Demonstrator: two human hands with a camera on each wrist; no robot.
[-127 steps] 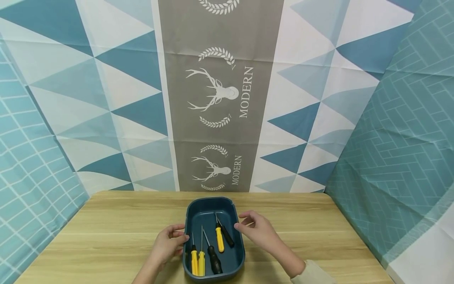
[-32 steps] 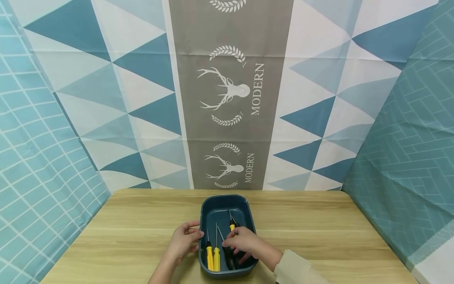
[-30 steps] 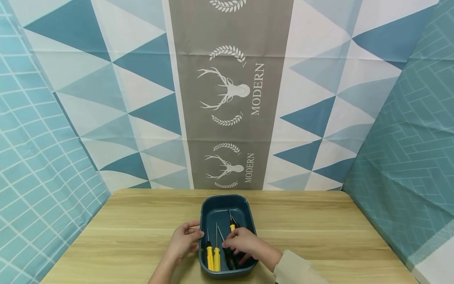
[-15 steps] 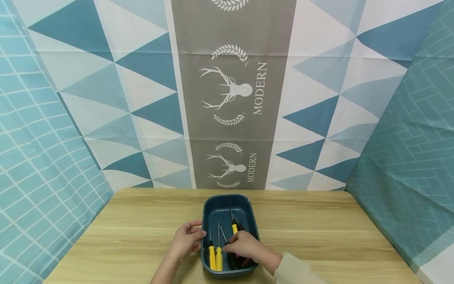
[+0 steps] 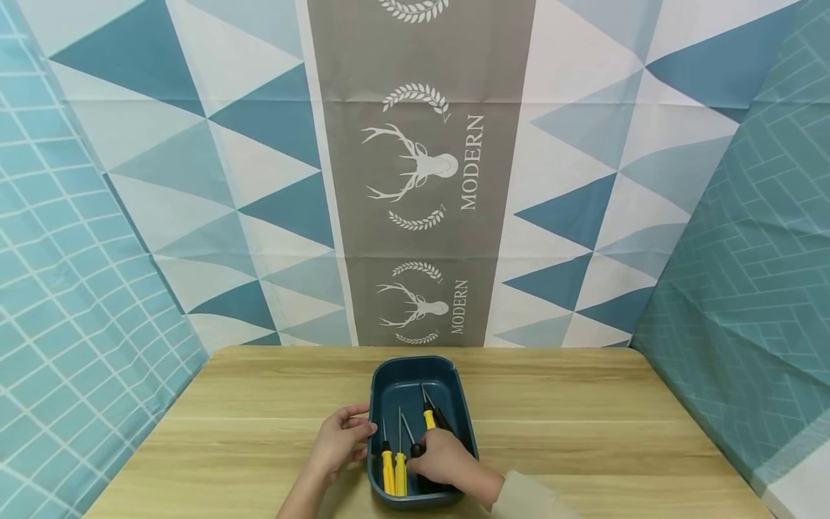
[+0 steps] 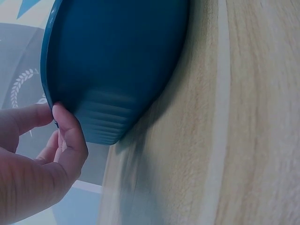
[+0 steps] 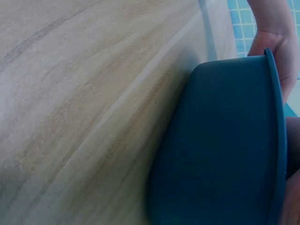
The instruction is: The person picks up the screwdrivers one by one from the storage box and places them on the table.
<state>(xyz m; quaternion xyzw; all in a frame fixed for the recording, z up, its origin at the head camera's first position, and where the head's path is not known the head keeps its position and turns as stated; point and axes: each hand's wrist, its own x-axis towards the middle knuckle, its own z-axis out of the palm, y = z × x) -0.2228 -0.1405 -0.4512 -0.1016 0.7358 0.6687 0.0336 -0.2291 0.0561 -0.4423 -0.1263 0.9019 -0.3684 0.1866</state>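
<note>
Under right grip (image 5: 446,459): black screwdriver (image 5: 417,450), inside blue tray (image 5: 413,370).

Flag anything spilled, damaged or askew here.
Only the wall cloth: its deer heads and lettering are turned sideways, as if hung rotated. Nothing looks spilled or clearly damaged; the screwdrivers in view are inside the tray.

Screwdrivers (image 5: 400,476) in dark-blue tray (image 5: 405,370)

Black handle (image 5: 418,450) — partly hidden, sleeve (image 5: 528,496) — cropped
</note>
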